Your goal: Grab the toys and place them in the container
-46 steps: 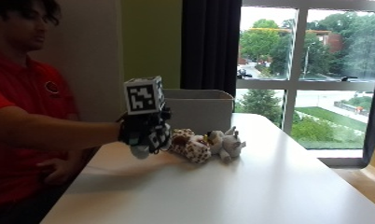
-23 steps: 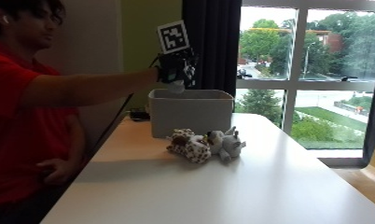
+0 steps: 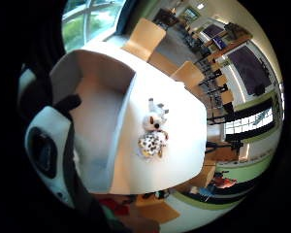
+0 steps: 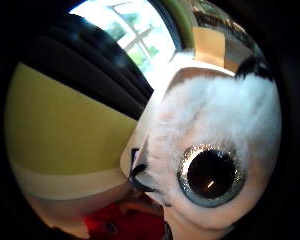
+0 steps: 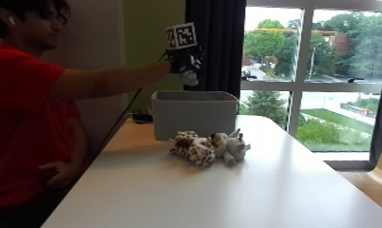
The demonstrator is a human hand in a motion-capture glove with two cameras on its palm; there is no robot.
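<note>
Gloved right hand point(image 5: 183, 61) grips a white big-eyed plush toy point(image 5: 190, 77) high above the grey container point(image 5: 194, 114) at the table's point(image 5: 254, 199) far left, apparently positioned to drop it in. Spotted toy point(image 5: 192, 147) and grey toy point(image 5: 231, 145) lie touching just in front, awaiting pickup.

White table point(image 5: 254, 190) beside window point(image 5: 317, 71), dark curtain point(image 5: 216, 42).

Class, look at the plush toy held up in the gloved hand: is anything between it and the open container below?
Nothing visible. The right hand holds the big-eyed plush toy in the air above the grey container, whose open top shows a bare inside. The other two toys lie on the table, in front of the container.
</note>
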